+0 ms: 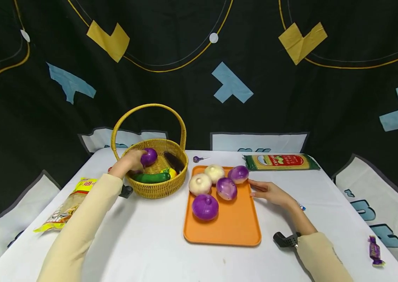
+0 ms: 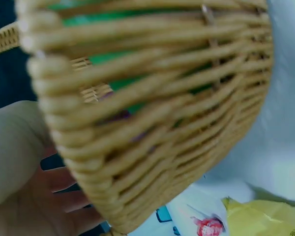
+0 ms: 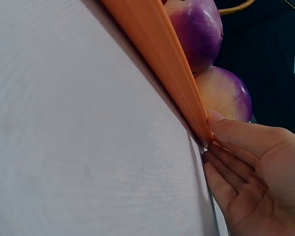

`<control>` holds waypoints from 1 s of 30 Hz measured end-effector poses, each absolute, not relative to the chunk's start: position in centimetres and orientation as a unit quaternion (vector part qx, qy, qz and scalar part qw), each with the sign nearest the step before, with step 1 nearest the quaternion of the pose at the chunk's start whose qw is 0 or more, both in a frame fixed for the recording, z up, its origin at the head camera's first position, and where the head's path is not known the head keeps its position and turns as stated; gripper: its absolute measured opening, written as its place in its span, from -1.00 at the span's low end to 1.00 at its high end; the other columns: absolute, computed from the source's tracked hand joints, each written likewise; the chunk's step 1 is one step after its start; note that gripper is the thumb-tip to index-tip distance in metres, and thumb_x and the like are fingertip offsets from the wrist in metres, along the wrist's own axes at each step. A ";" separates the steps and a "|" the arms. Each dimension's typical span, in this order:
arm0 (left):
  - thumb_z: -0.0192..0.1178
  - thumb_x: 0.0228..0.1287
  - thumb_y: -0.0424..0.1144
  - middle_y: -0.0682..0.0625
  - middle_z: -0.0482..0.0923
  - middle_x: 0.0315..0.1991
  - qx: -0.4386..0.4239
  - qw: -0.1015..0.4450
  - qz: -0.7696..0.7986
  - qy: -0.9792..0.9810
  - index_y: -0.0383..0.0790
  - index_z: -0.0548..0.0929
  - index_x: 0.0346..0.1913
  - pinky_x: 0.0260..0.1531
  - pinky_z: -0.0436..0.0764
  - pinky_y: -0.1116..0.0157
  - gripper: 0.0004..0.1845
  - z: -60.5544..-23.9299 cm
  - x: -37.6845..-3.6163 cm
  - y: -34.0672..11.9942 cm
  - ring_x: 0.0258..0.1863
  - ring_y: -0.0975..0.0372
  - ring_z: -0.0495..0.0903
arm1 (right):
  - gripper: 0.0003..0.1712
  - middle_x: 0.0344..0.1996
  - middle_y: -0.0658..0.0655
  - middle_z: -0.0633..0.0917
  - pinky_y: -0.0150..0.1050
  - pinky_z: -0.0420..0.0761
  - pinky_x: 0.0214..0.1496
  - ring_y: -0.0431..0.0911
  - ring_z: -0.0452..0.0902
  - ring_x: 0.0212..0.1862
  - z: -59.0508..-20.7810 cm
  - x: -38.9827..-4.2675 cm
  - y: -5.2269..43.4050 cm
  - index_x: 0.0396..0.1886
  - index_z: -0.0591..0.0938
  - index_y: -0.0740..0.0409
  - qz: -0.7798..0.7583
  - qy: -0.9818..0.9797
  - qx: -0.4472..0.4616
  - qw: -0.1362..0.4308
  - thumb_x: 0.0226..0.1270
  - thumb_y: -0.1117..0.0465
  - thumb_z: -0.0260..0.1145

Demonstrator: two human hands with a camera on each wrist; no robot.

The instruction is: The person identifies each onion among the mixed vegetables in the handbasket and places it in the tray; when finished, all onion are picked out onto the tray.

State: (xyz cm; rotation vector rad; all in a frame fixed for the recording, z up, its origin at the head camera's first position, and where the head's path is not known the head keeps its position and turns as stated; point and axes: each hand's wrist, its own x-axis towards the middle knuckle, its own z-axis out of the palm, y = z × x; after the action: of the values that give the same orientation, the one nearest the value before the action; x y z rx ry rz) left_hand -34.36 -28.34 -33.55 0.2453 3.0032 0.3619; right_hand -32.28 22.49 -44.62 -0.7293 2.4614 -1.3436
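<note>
My left hand reaches over the left rim of a wicker basket and grips a purple onion inside it. In the left wrist view the weave hides that hand's fingertips. A cucumber, an eggplant and a yellow-green pepper lie in the basket. My right hand pinches the upper right edge of an orange tray, its thumb over the rim. On the tray sit two white onions and three purple onions.
A yellow food packet lies at the left, partly behind the left sleeve. A green noodle packet is at the back right, a lollipop between basket and noodles. One purple-wrapped candy lies by the right edge.
</note>
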 end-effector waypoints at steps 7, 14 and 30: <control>0.44 -0.07 -0.43 -0.48 0.40 0.14 0.076 0.047 0.117 0.989 -0.54 0.39 0.25 0.13 0.45 -0.07 -0.26 -34.0 -35.6 -29.1 0.11 -0.18 0.41 | -0.32 0.36 0.34 0.29 0.04 0.17 0.38 0.19 0.22 0.37 -44.3 -32.5 22.2 0.40 0.30 0.31 -0.458 0.845 -0.252 0.116 0.36 0.18 0.28; 0.40 0.06 -0.28 -0.44 0.49 0.06 0.084 0.028 0.130 0.988 -0.56 0.45 0.16 0.10 0.46 -0.09 -0.36 -33.5 -35.4 -28.8 0.06 -0.19 0.47 | -0.30 0.37 0.30 0.30 0.06 0.13 0.40 0.17 0.19 0.39 -44.3 -32.9 22.4 0.41 0.31 0.24 -0.445 0.856 -0.235 0.119 0.36 0.11 0.29; 0.39 0.08 0.13 -0.27 0.50 0.07 0.143 -0.100 0.250 0.952 -0.28 0.43 0.20 -0.04 0.59 -0.05 -0.26 -31.3 -32.5 -25.4 0.04 -0.10 0.49 | -0.31 0.38 0.28 0.30 0.03 0.18 0.39 0.15 0.21 0.38 -44.7 -32.6 22.5 0.41 0.32 0.20 -0.447 0.856 -0.226 0.128 0.36 0.10 0.29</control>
State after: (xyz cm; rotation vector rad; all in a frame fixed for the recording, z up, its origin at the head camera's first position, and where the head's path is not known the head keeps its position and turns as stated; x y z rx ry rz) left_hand -32.52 -25.38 -31.27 0.4790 3.1995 0.8408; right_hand -32.56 22.48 -44.70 -0.6564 2.4894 -1.3001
